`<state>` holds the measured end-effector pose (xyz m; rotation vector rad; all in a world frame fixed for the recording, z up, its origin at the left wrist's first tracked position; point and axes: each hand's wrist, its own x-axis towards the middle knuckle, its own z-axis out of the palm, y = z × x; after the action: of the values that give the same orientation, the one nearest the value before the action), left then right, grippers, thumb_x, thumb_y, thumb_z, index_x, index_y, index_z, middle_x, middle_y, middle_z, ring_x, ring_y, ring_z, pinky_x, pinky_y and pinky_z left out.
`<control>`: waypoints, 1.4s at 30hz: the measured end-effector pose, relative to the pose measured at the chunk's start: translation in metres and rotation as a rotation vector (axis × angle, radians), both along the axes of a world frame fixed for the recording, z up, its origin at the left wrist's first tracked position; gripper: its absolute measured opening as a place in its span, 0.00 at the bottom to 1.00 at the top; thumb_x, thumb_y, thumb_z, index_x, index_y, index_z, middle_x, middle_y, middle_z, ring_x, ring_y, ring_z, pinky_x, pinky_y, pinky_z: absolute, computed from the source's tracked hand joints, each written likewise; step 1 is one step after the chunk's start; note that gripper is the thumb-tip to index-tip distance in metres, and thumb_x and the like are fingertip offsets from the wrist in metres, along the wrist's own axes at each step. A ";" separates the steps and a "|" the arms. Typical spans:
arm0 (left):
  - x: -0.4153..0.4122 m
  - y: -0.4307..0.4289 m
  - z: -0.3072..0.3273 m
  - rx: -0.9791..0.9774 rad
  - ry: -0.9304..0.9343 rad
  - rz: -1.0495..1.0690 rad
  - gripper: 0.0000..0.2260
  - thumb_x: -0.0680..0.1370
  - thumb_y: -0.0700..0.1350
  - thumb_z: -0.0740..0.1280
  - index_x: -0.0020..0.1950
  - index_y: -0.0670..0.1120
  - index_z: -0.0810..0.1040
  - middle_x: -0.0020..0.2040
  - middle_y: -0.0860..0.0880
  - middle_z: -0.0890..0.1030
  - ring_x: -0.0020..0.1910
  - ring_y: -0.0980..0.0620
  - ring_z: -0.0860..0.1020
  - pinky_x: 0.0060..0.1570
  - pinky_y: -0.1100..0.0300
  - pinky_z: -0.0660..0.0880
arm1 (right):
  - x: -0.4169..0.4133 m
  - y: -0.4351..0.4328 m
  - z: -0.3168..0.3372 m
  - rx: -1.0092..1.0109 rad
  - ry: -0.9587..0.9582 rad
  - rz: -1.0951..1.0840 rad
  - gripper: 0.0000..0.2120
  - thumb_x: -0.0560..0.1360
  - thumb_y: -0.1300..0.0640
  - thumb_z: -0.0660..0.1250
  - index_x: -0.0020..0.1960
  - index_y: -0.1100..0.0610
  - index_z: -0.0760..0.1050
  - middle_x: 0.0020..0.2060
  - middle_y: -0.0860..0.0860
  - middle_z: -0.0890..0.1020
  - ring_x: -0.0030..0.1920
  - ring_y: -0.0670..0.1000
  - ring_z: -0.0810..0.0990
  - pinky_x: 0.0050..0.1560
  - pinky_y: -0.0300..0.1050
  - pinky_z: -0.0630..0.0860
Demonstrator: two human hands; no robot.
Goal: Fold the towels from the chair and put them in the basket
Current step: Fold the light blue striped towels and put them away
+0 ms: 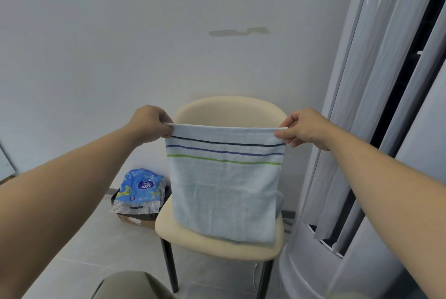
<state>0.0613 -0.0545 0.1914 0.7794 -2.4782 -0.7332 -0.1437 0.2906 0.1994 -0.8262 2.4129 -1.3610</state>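
A pale blue towel (224, 187) with three stripes, dark, blue and green, near its top edge hangs stretched over the cream chair (217, 240), its lower edge resting on the seat. The left hand (150, 122) pinches its top left corner, the right hand (305, 127) its top right. A blue plastic bag (140, 190) lies on the floor left of the chair; a tall white air conditioner (362, 178) stands right.

Wall (120, 33): plain white, w/ greyish patch (239, 31) high up, ctr-right. Floor (96, 250): pale tiles, grout lines visible. Lower left: cardboard box (135, 221) w/ dark liner; crumpled blue plastic pkg (141, 190), white logo, sits on top. Far right: tall white rounded appliance (362, 129), vertical louvres, dark slot. Thin white cable (254, 279) near its base.
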 end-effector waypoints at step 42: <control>0.118 0.081 -0.154 -0.026 -0.260 -0.198 0.07 0.80 0.47 0.68 0.47 0.57 0.84 0.32 0.56 0.80 0.38 0.53 0.79 0.34 0.68 0.68 | 0.119 0.057 -0.147 0.235 0.014 -0.125 0.10 0.66 0.64 0.76 0.44 0.61 0.77 0.40 0.56 0.85 0.45 0.57 0.86 0.50 0.59 0.84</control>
<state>0.1794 0.0261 0.0377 0.6615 -2.8251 -0.7037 -0.0246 0.3479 0.0525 -0.6362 2.6087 -1.0855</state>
